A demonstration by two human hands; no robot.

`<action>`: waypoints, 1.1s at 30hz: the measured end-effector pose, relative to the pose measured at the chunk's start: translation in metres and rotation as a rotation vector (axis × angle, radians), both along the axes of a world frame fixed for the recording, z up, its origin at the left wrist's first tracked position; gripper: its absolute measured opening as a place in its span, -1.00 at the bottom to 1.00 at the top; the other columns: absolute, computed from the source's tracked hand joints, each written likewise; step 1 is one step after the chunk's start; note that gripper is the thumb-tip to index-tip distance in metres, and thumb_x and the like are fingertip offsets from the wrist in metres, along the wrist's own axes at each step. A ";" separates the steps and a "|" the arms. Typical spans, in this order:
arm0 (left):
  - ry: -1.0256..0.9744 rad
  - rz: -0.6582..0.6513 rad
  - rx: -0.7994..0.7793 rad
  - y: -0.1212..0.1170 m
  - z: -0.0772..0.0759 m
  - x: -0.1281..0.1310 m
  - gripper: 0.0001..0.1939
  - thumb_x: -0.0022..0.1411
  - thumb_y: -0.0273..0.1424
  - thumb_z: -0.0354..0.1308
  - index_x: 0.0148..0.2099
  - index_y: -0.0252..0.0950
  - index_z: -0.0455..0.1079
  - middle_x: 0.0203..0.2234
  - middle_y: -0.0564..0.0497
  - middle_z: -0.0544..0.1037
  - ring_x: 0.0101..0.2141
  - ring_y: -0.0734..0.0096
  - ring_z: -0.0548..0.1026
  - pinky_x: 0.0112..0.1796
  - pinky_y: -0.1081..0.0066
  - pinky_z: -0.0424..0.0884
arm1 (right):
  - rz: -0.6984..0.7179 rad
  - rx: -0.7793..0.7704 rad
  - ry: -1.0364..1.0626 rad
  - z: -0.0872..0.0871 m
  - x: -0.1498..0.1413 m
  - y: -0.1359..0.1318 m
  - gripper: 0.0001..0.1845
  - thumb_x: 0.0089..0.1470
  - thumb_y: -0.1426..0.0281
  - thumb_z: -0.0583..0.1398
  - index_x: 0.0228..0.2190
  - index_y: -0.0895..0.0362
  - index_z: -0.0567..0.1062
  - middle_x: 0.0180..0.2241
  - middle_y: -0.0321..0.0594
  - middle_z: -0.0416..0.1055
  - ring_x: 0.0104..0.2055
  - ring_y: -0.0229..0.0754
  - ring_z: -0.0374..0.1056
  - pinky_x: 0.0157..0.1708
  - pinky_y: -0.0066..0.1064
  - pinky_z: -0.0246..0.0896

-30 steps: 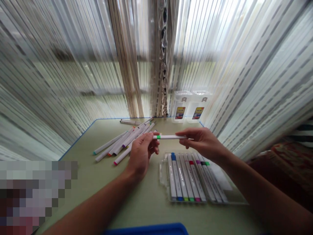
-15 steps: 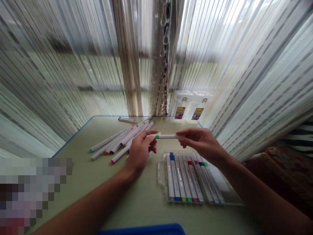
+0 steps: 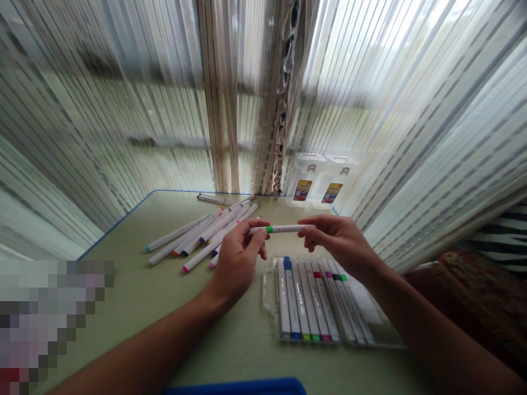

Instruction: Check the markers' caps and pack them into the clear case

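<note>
While the left hand (image 3: 239,258) pinched the green-banded end of one white marker (image 3: 286,229), the right hand (image 3: 341,241) gripped its other end, presumably to steady it level. Location: above the table (image 3: 230,343), between loose markers (image 3: 201,236) and an open case (image 3: 269,296), whose markers lay side by side, likely for compactness.
</note>
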State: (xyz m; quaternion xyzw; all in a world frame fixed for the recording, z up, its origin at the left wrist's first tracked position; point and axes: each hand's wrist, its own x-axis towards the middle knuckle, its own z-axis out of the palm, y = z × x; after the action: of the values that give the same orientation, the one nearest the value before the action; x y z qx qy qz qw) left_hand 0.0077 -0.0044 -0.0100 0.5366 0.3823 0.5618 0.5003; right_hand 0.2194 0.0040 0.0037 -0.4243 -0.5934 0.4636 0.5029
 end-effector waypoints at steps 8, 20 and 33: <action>-0.107 -0.144 0.065 -0.016 0.001 0.004 -0.71 0.36 -0.37 0.08 0.04 -0.38 0.48 -0.29 -0.11 0.58 -0.47 0.46 0.46 -0.36 0.41 0.41 | -0.026 -0.077 0.233 0.004 0.002 0.002 -0.80 -0.06 0.32 0.43 -0.36 0.16 0.63 -0.54 -0.28 0.47 -0.54 -0.32 0.34 -0.57 -0.47 0.25; -0.031 -0.256 0.193 -0.030 0.005 0.000 -0.62 0.34 -0.42 0.15 0.18 -0.26 0.49 -0.20 -0.14 0.64 -0.46 0.45 0.47 -0.33 0.39 0.46 | -0.027 -0.116 0.255 0.009 0.002 0.002 -0.83 -0.06 0.32 0.39 -0.39 0.13 0.60 -0.59 -0.33 0.39 -0.57 -0.33 0.26 -0.60 -0.47 0.18; -0.213 -0.292 0.047 -0.024 0.006 0.004 -0.71 0.32 -0.37 0.18 0.03 -0.29 0.60 -0.34 -0.15 0.66 -0.54 0.47 0.45 -0.43 0.41 0.41 | -0.077 -0.043 0.284 0.010 0.001 0.000 -0.84 -0.07 0.34 0.40 -0.39 0.10 0.59 -0.60 -0.36 0.34 -0.58 -0.35 0.23 -0.62 -0.49 0.11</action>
State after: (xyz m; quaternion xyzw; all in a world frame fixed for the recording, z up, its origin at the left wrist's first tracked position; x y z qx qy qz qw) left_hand 0.0116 -0.0287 -0.0037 0.5354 0.2320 0.5455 0.6016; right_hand 0.2204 0.0036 0.0136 -0.3878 -0.4892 0.5120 0.5901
